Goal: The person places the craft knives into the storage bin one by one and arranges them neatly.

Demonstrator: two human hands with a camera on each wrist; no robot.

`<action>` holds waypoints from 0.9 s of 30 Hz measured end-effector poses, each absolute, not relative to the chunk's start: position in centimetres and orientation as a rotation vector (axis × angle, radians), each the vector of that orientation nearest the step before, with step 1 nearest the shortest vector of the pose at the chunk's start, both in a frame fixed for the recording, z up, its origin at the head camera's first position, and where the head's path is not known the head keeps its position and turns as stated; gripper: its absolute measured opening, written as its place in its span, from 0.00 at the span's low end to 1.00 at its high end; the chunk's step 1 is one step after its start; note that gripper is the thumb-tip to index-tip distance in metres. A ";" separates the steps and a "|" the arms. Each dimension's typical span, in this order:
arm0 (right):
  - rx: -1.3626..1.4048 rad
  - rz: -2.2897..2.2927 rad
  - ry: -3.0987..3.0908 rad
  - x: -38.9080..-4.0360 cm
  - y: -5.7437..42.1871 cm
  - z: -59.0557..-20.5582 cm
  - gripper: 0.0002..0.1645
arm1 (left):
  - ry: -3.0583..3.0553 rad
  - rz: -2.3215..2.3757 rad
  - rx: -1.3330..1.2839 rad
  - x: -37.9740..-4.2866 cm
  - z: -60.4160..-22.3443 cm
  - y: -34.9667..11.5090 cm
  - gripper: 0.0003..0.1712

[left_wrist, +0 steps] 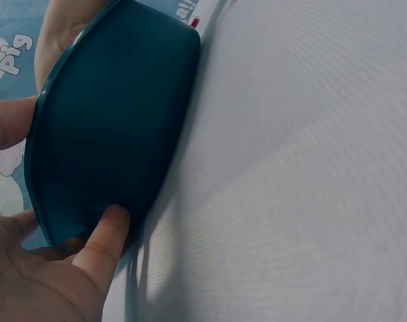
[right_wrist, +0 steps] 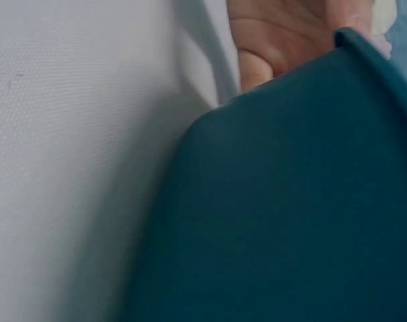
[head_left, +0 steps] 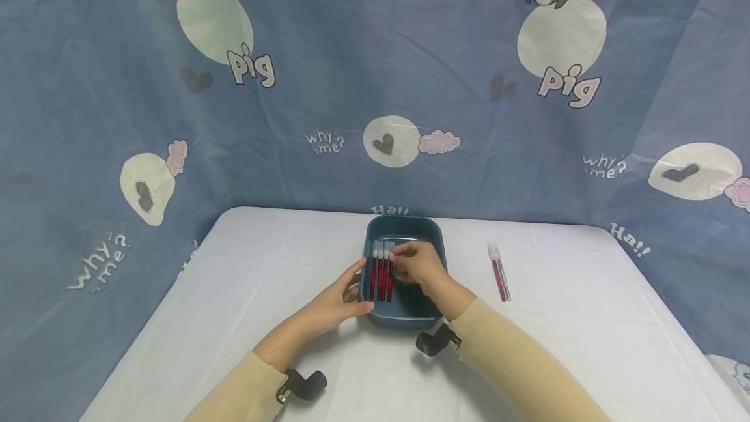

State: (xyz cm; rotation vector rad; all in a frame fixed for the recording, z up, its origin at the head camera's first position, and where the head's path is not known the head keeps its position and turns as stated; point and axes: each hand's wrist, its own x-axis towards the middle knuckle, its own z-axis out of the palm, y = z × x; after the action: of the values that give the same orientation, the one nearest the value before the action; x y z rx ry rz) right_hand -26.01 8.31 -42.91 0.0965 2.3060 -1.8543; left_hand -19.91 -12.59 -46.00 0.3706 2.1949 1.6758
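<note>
A dark teal rectangular tray (head_left: 413,318) sits on the white table, with several red-handled forks (head_left: 381,282) lined up side by side along its left half, heads pointing away. My left hand (head_left: 333,301) holds the tray's near left side; in the left wrist view its fingers (left_wrist: 104,245) lie along the outer wall and at the rim. Reaching over the tray's right side, my right hand (head_left: 420,264) pinches the head of the rightmost fork in the row. Its fingertips partly cover that fork. In the right wrist view the tray wall (right_wrist: 291,201) fills most of the picture.
Two more forks (head_left: 499,273) lie close together on the table to the right of the tray. The white tablecloth (head_left: 586,318) extends around it. A blue printed curtain (head_left: 328,70) hangs behind the table.
</note>
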 end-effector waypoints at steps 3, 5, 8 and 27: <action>0.046 -1.841 2.325 -25.9 8.7 -42.0 0.13 | 2.202 1.673 0.367 -20.0 -46.0 -12.6 0.53; -0.005 -1.808 2.360 -25.8 9.0 -41.3 0.14 | 2.216 1.659 0.359 -20.0 -46.0 -12.6 0.53; -0.081 -1.728 2.430 -25.6 9.8 -39.9 0.14 | 2.230 1.648 0.351 -20.0 -46.0 -12.5 0.53; -0.161 -1.500 2.680 -24.2 18.7 -35.7 0.18 | 2.220 1.675 0.363 -20.0 -46.2 -12.6 0.54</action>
State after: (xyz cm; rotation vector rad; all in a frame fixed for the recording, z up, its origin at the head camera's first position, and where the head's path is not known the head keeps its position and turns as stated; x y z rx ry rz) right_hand -24.21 18.70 -35.68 -0.1606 2.6796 -1.5000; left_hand -19.99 -12.56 -46.19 0.3633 2.2200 1.6746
